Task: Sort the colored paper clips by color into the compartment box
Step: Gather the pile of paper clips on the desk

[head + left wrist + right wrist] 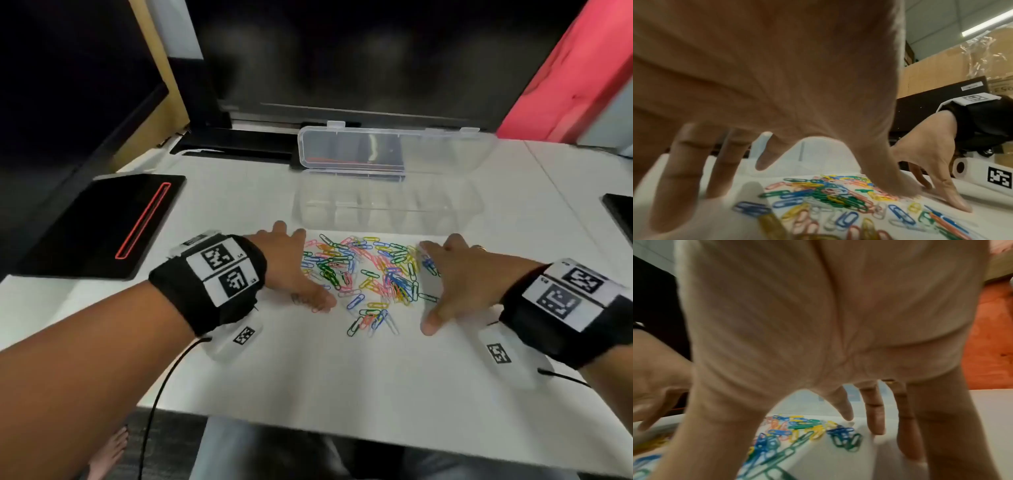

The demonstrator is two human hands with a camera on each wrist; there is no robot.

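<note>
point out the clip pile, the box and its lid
clip pile (pixel 363 274): head view, on the tangled middle of the pile.
box (pixel 474 205): head view, on its clear right end wall.
lid (pixel 445 152): head view, on the clear panel, right of middle.

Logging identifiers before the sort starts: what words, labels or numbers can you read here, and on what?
"ESO", cut off at the frame edge: cardboard box, left wrist view.
White label on the black panel: too small to read.
Small codes beside the square markers on the left wristband and right wristband: too blurred; the markers are patterns, not text.
Compartment box and paper clips: no text seen.
</note>
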